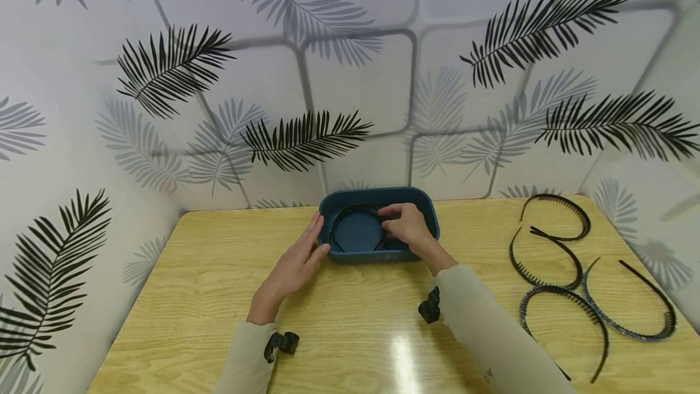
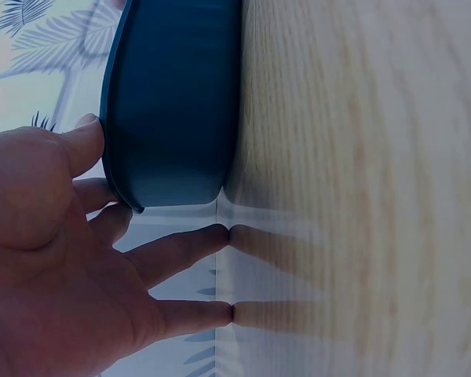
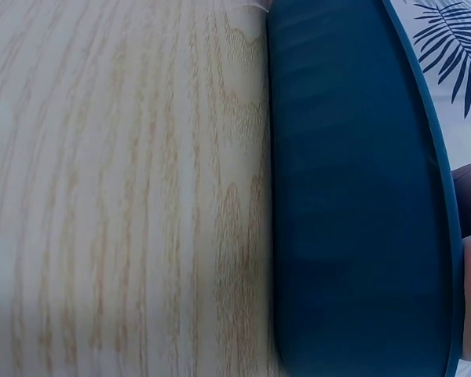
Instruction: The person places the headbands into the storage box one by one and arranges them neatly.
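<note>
A dark blue oblong bin (image 1: 361, 258) stands on the table against the wall. Inside it lies a black toothed headband (image 1: 355, 208), its arc toward the back of the bin. My right hand (image 1: 406, 224) reaches over the front rim and pinches the headband's right side; in the right wrist view the bin wall (image 3: 353, 196) hides most of that hand. With fingers straight, my left hand (image 1: 298, 263) rests against the bin's left end. In the left wrist view its thumb (image 2: 85, 145) touches the rim, and two fingers stretch down to the tabletop.
On the right of the wooden table (image 1: 219, 297) lie several more toothed headbands, including a black one (image 1: 579, 211) at the back and a bluish one (image 1: 629, 330) nearer the right edge. Some overlap. A leaf-patterned wall (image 1: 372, 96) rises directly behind the bin.
</note>
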Demonstrator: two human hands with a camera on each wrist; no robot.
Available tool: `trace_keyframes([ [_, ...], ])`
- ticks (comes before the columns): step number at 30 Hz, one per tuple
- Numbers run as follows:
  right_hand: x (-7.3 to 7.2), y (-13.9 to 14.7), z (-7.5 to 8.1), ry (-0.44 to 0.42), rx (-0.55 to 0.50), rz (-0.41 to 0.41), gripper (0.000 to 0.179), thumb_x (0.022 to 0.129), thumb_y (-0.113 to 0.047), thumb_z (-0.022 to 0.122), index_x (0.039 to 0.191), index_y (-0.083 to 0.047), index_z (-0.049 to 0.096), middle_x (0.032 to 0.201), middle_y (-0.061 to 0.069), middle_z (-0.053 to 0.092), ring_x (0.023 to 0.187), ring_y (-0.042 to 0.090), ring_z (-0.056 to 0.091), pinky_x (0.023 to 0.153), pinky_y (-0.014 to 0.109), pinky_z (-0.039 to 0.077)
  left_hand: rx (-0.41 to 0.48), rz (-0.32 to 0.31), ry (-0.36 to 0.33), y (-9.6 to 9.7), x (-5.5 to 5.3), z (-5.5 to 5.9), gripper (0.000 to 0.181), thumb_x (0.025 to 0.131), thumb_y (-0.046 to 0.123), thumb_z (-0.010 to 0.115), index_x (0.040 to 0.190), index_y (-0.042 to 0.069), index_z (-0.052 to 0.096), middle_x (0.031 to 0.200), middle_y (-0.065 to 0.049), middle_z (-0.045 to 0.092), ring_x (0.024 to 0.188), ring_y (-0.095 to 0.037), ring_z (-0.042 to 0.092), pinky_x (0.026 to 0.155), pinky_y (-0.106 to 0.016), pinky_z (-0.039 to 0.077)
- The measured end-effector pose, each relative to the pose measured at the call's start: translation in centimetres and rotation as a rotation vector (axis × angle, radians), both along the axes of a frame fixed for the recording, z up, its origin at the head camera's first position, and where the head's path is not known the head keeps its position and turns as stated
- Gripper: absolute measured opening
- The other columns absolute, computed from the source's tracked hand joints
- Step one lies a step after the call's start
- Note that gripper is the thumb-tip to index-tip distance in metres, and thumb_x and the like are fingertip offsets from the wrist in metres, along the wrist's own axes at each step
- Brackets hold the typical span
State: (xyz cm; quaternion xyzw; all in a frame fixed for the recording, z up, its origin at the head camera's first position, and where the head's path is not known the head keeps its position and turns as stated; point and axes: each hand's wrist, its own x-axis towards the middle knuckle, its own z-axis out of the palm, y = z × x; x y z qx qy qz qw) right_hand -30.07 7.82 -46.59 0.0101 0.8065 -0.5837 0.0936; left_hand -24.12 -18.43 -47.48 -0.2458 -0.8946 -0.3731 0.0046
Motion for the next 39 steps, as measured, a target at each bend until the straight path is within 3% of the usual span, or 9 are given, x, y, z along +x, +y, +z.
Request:
trace_keyframes([
  [9,0.2,0.3,0.4,0.031,0.005,0.021,0.029,0.089,0.000,0.060,0.117,0.000,0.065,0.118,0.019,0.060,0.096,0.032,0.065,0.075,0.038,0.055,0.004,0.004,0.003,0.0,0.0,-0.1,0.060,0.102,0.024,0.044,0.152,0.005,0.015,0.158,-0.010,0.009,0.142,-0.026,0.016,0.110,-0.049,0.023],
  [19,1.0,1.2,2.1,0.051,-0.013,0.057,0.027,0.091,0.000,0.058,0.118,0.001,0.064,0.122,0.019,0.058,0.100,0.034,0.062,0.077,0.038,0.055,-0.001,0.004,0.007,0.1,-0.1,-0.2,0.061,0.102,0.026,0.043,0.152,0.004,0.015,0.158,-0.011,0.009,0.142,-0.026,0.016,0.109,-0.050,0.024],
  [23,1.5,1.6,3.0,0.065,-0.037,0.063,0.027,0.091,0.001,0.058,0.117,-0.002,0.065,0.124,0.018,0.057,0.102,0.032,0.062,0.080,0.042,0.054,0.001,0.003,0.000,0.1,0.0,-0.1,0.060,0.103,0.025,0.043,0.152,0.005,0.015,0.158,-0.010,0.008,0.143,-0.025,0.015,0.110,-0.049,0.023],
  [31,2.5,2.3,3.7,0.148,-0.086,0.087,0.029,0.091,0.000,0.059,0.120,-0.003,0.064,0.125,0.021,0.056,0.103,0.030,0.061,0.077,0.037,0.055,-0.006,0.003,-0.016,-0.1,-0.1,-0.1,0.060,0.103,0.026,0.041,0.153,0.008,0.013,0.159,-0.007,0.006,0.143,-0.023,0.013,0.111,-0.047,0.021],
  [39,4.4,2.8,4.3,0.206,-0.101,0.115,0.029,0.092,-0.002,0.060,0.120,-0.005,0.064,0.125,0.015,0.058,0.103,0.031,0.061,0.075,0.035,0.055,0.010,-0.010,-0.005,-0.1,0.0,-0.2,0.061,0.103,0.025,0.042,0.152,0.004,0.014,0.158,-0.011,0.007,0.143,-0.027,0.013,0.110,-0.050,0.021],
])
